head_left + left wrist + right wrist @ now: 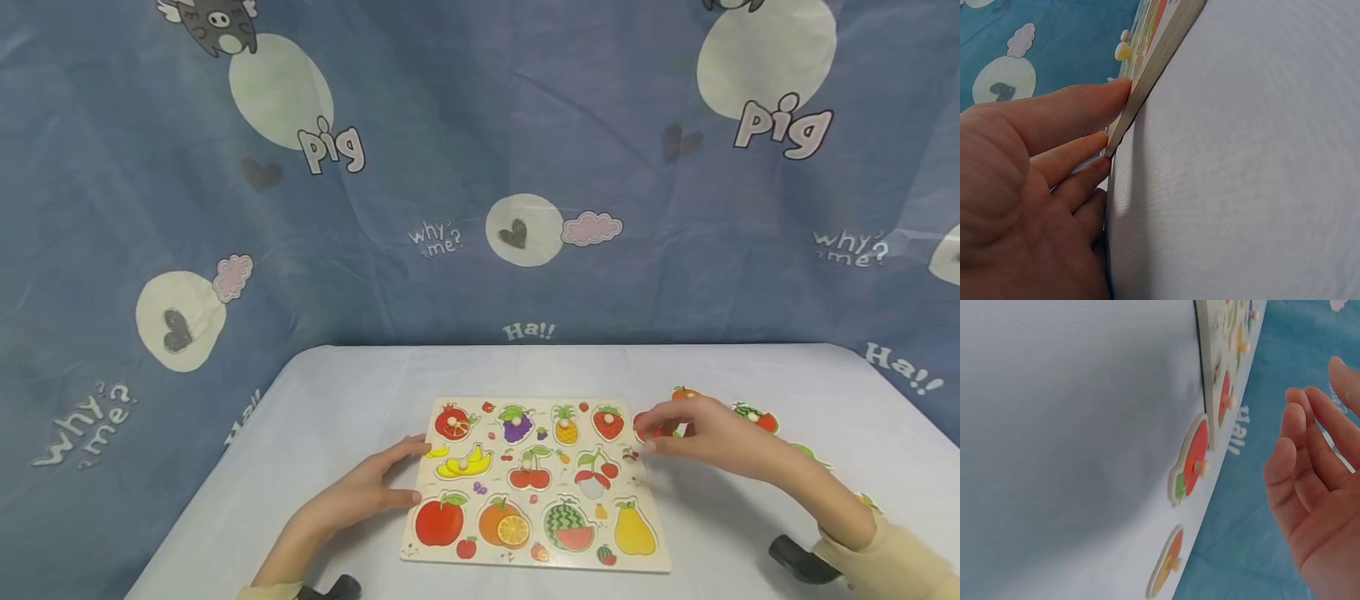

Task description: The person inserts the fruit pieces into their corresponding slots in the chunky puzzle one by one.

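A light wooden puzzle board [498, 500] with fruit pictures lies flat on the table, some pieces with knobs. My left hand [356, 492] rests at its left edge, thumb and fingers spread along that side. The left wrist view has the thumb [1085, 106] touching the board's edge. Just past the board's right edge, my right hand [705, 429] hovers over a red fruit piece [643, 423]. That piece has a green leaf and a wooden knob [1201, 467] in the right wrist view. The right fingers are bent loosely, with nothing between them.
To the right of the board lie more loose pieces: an orange-coloured piece [684, 392] behind the right hand, a watermelon piece [761, 418], and others partly covered by the right forearm. A blue printed cloth [450, 300] hangs behind the white table [360, 392].
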{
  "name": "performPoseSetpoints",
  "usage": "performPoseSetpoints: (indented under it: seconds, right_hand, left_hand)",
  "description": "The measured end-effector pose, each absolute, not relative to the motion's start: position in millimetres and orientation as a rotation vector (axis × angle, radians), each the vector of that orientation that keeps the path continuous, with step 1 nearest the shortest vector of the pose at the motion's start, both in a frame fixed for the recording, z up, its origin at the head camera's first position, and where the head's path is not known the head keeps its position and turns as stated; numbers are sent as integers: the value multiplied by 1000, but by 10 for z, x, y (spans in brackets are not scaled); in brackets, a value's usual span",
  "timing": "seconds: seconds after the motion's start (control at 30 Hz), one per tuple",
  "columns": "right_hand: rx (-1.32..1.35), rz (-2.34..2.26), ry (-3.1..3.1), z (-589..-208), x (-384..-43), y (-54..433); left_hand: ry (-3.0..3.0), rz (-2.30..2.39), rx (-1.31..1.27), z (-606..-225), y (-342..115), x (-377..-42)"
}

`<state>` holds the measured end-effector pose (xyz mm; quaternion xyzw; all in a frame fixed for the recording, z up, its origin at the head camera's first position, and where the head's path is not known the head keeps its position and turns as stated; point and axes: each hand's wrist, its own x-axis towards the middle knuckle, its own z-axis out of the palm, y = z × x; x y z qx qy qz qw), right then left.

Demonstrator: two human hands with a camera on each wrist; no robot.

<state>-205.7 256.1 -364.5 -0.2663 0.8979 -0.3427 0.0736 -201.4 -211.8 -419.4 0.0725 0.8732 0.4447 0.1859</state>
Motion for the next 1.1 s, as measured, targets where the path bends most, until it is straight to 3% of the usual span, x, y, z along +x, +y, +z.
performPoseSetpoints:
  seconds: [0.83,1.1]
  right_hand:
    - [-701,-1005,2790,-3774,-1833,3040]
    - [-561,-1001,2809,-3817,-1744,3195]
  left_hand:
    - [2429,1289,225,-4194,-2141,-1995]
    - [2437,1285,219,-4198,-2139,-2013]
